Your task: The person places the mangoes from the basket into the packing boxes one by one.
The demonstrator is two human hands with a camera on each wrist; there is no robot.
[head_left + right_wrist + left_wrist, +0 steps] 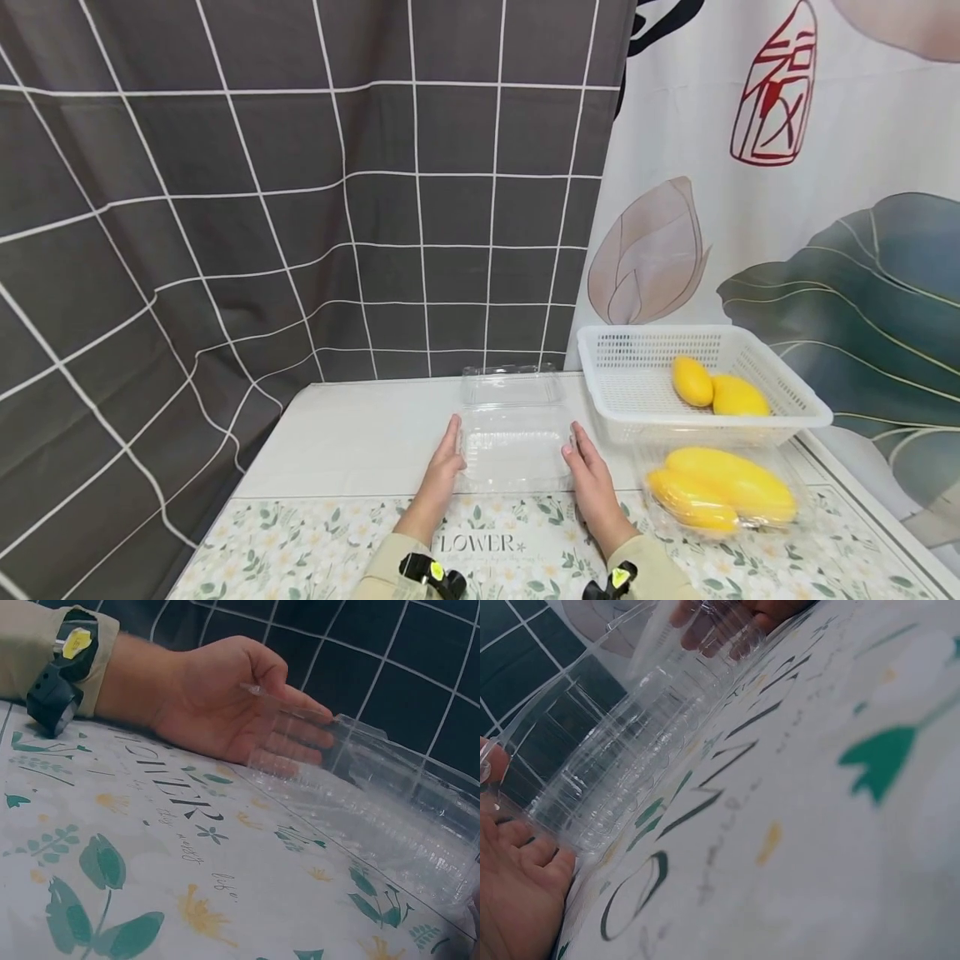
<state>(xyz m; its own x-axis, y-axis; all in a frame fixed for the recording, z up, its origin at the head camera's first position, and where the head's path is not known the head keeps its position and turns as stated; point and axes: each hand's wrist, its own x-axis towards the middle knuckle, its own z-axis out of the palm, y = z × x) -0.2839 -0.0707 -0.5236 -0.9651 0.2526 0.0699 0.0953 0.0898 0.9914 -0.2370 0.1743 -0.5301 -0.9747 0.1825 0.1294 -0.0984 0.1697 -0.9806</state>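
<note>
A clear plastic clamshell box lies on the table in front of me, its lid folded back at the far side. Nothing shows inside it. My left hand holds the box's left side, thumb near the rim and fingers along the outer wall. On the opposite side, my right hand holds the box in much the same way. The right wrist view shows the left fingers through the clear wall. In the left wrist view the right fingers show through the plastic.
A white perforated basket stands at the back right with two yellow mangoes in it. Before it sits another clear box holding larger yellow mangoes. Behind the table hangs a grey checked curtain.
</note>
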